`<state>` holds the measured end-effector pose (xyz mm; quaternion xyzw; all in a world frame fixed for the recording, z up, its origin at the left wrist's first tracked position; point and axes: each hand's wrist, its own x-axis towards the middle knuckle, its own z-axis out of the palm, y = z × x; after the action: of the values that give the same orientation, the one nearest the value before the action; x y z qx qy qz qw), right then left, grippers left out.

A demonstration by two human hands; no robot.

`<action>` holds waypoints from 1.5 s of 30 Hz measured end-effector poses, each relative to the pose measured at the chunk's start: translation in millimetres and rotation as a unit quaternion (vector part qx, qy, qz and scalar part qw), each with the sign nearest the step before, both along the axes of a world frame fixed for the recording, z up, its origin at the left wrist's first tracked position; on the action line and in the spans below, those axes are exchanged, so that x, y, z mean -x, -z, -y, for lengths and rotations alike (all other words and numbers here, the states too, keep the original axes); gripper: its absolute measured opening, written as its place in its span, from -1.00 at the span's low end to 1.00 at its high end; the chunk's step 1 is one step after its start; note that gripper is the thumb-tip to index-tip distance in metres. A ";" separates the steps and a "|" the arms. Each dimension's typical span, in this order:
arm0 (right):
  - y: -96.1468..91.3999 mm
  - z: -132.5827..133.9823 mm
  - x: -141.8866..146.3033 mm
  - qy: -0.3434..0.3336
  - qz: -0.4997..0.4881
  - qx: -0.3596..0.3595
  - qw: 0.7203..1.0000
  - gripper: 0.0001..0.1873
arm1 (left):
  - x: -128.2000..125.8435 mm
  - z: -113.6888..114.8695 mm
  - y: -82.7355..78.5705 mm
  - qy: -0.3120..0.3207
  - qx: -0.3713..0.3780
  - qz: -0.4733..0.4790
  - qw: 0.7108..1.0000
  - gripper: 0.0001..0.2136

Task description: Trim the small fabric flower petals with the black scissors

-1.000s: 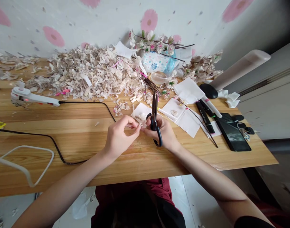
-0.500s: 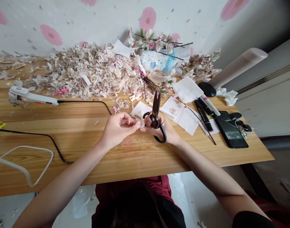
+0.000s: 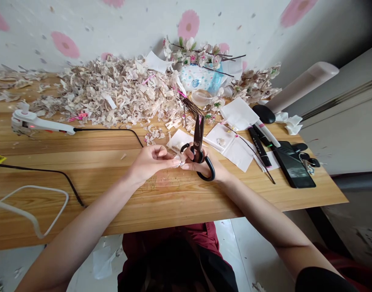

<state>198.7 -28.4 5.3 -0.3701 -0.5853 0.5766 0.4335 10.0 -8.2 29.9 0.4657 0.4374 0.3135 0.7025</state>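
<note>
Between my fingertips, above the middle of the wooden table (image 3: 112,211), is a small crumpled piece of white paper (image 3: 179,161). My left hand (image 3: 151,162) pinches it between thumb and forefinger. My right hand (image 3: 214,166) keeps a pair of black-handled scissors (image 3: 198,142) in its fingers, the dark blades pointing away from me and slightly apart. The right thumb and a fingertip also meet the white piece. Its exact shape is partly hidden by my fingers.
Behind my hands lies a large heap of paper scraps (image 3: 112,89). A glue gun (image 3: 39,123) with a black cord is at left. Flowering branches (image 3: 201,56) rest at the back. White paper sheets (image 3: 239,152), markers (image 3: 259,146) and a phone (image 3: 295,164) are at right.
Both hands stay close together at nearly the same place. The white piece shows a little more between the fingertips, and the view has shifted slightly.
</note>
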 end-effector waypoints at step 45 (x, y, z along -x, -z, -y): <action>19.1 -2.0 3.9 -0.180 -0.145 0.203 0.952 -0.45 | 8.3 -7.6 13.8 0.189 0.103 0.058 0.975 -0.40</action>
<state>194.9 -26.3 -13.9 -0.2513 -0.4438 0.7991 0.3183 1.7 -0.6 16.1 0.4463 0.3297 0.1552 0.8173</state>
